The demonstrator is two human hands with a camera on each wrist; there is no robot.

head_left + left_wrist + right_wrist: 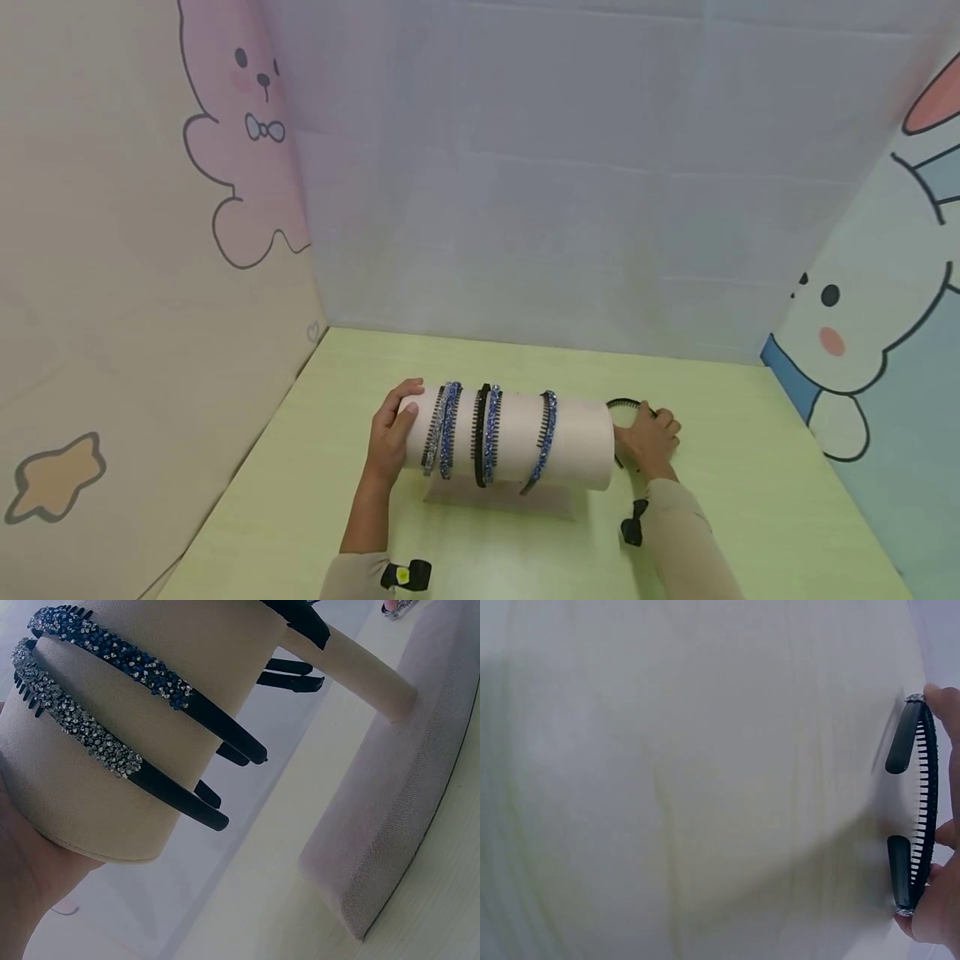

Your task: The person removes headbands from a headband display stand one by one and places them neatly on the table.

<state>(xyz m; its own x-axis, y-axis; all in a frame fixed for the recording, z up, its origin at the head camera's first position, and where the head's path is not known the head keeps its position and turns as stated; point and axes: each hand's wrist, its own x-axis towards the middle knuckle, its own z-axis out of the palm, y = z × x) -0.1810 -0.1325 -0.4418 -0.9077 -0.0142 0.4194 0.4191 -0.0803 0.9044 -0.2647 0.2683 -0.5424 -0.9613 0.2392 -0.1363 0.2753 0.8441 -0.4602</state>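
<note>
My left hand (388,433) grips the left end of a pale, cylindrical headband stand (581,437), its thumb on the front. Several black toothed headbands ring the roll: a silver-studded headband (82,720) nearest my left hand, a blue-studded headband (127,664) beside it, a dark pair near the middle, and another blue headband (550,433) farther right, slightly slanted. Just past the stand's right end, my right hand (651,435) holds a separate headband (928,787) with inner teeth. Finger and thumb grip its outer curve, close above the table; contact with the table is unclear.
Under the roll, the stand's flat base (397,795) rests on a pale yellow-green table (750,500). Printed curtains enclose the table: a back curtain (525,208), a left curtain (112,333) and a right curtain (915,467).
</note>
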